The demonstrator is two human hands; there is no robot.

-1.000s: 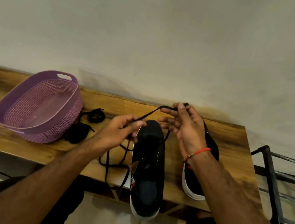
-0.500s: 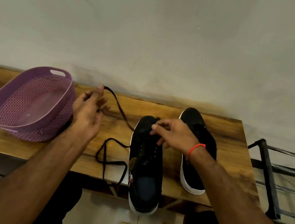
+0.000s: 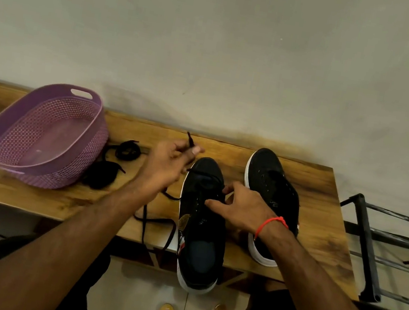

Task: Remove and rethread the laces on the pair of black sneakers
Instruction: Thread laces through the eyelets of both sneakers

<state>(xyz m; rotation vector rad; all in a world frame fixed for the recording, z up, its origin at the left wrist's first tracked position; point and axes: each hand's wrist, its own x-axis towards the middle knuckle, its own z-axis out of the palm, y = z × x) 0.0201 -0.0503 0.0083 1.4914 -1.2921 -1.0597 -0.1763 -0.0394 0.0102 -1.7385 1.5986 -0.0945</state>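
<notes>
Left hand: the left hand (image 3: 166,164) pinches the tip of the lace (image 3: 190,140) between thumb and forefinger, with the tip poking up past the knuckles, toward the wall.
Right hand: the right hand (image 3: 239,206) rests on the near shoe (image 3: 201,220), forefinger stretched across the tongue, thumb and other fingers curled at the eyelets; whether they pinch the lace there I cannot tell.
Near shoe: lies under the right hand and just right of the left hand, heel hanging over the table (image 3: 27,194) edge toward the person.
Lace path: one bar crosses the lowest eyelets, just ahead of the right fingertips; the slack runs out beneath the left wrist and loops on the table and over its edge.
Far shoe: the far shoe (image 3: 270,193) stands to the right of the right hand, partly behind that wrist; its eyelets look bare.
Spare lace: a bundled spare lace (image 3: 111,165) lies left of the left hand, touching the basket (image 3: 38,131) or just beside it.
Done: by my reading both laces are out, and rethreading of the near shoe is begun at the toe row.
Left: nearly all rows of the near shoe, then the whole far shoe with the spare lace.
Next need: likely feeding the pinched tip into the next eyelet while the right hand steadies the shoe.
</notes>
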